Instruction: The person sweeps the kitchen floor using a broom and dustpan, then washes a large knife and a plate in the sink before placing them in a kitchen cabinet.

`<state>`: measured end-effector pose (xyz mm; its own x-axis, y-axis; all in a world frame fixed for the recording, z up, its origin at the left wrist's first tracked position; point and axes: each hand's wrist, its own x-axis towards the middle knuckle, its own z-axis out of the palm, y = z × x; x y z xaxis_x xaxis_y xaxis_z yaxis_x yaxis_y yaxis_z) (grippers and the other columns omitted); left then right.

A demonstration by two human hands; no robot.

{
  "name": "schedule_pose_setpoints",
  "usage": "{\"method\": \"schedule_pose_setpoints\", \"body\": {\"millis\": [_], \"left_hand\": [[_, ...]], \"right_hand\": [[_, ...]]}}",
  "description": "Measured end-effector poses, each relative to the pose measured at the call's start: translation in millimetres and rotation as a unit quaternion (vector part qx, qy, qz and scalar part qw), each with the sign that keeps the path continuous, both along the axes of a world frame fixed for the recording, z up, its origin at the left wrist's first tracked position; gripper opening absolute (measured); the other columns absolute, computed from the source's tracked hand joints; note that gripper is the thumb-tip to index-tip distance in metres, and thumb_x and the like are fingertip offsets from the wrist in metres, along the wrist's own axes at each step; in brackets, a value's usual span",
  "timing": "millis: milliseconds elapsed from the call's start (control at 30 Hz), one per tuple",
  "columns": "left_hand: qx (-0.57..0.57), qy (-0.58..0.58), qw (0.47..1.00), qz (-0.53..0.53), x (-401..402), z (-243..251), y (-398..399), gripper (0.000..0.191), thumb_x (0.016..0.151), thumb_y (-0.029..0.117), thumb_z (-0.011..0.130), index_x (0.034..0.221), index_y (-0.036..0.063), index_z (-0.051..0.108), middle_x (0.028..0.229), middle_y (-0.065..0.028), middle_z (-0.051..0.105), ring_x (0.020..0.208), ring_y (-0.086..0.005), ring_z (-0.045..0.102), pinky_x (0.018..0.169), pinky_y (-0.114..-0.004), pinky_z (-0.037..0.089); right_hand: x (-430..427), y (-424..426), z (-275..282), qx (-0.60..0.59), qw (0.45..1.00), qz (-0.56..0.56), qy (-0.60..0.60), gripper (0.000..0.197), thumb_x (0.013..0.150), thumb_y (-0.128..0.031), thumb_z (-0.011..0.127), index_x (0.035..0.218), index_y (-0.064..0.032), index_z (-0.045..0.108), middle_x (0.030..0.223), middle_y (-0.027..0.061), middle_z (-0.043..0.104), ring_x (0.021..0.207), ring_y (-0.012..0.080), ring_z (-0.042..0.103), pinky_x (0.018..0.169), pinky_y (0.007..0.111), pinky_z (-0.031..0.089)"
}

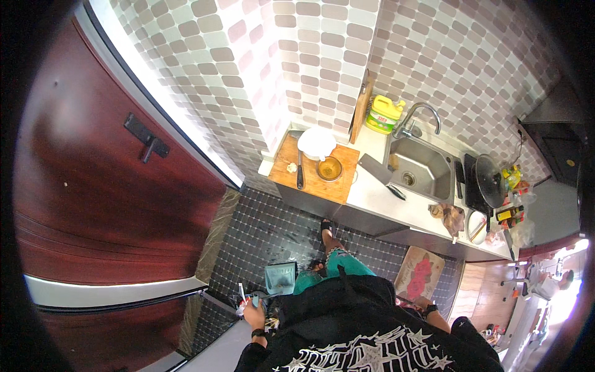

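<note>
My left hand (254,315), at lower left, is closed around the pale blue handle of a dustpan (280,279). The pan hangs over the dark tiled floor, beside my green shorts, with some dark debris in it. White and red litter (242,304) shows at my left fingers, in or over what looks like a waste bin, mostly hidden. My right hand (420,303) is low at my right side, near the floor mat with red roses (418,274). My black shirt partly covers it, and something reddish shows by its fingers; whether it is held cannot be told.
On the counter are a wooden board (290,158) with a brown bowl (329,169), a cleaver (375,169), a steel sink (420,167), a yellow jug (384,114), a brown cloth (448,217) and a pan lid (490,180). A dark red door (107,186) stands left. Another person is at far right.
</note>
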<state>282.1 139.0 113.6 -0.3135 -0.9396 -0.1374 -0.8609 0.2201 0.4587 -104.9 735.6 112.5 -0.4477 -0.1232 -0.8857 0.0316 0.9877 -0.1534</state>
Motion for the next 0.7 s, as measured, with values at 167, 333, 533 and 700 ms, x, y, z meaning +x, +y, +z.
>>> {"method": "schedule_pose_setpoints", "body": {"millis": [167,333,533,700], "left_hand": [[0.001,-0.030,1.000,0.008,-7,9,3,0.043,0.082,0.034,0.075,0.105,-0.0020,0.069,0.086,-0.0235,0.069,0.079,-0.0412,0.066,0.067,-0.047,0.051],[0.021,-0.023,0.999,0.036,-13,20,3,0.049,0.082,0.034,0.075,0.113,-0.0039,0.068,0.096,-0.0248,0.069,0.087,-0.0405,0.067,0.075,-0.046,0.051],[0.023,0.008,1.000,0.018,-12,22,2,0.045,0.084,0.033,0.074,0.109,-0.0039,0.067,0.092,-0.0252,0.069,0.087,-0.0421,0.065,0.076,-0.046,0.051],[0.038,-0.035,0.998,0.045,-10,19,-4,0.034,0.086,0.029,0.071,0.103,0.0002,0.069,0.083,-0.0226,0.069,0.079,-0.0425,0.066,0.070,-0.048,0.050]], "right_hand": [[-6,-2,-2,-0.004,0.999,-0.008,-0.037,0.027,0.082,-0.031,0.065,0.080,-0.0045,0.071,0.066,0.0074,0.065,0.056,0.0170,0.059,0.051,0.033,0.046],[-31,-53,18,-0.098,0.952,-0.254,-0.143,0.028,0.084,-0.030,0.066,0.082,-0.0031,0.069,0.064,0.0039,0.061,0.056,0.0158,0.056,0.052,0.032,0.045],[-63,-113,35,-0.108,0.988,0.092,0.068,0.026,0.086,-0.025,0.060,0.098,-0.0041,0.070,0.062,0.0026,0.058,0.055,0.0132,0.056,0.048,0.031,0.044],[-75,-158,77,-0.119,0.988,-0.065,0.069,0.040,0.088,-0.019,0.058,0.126,-0.0082,0.064,0.059,0.0007,0.053,0.049,0.0120,0.052,0.044,0.031,0.041]]}}
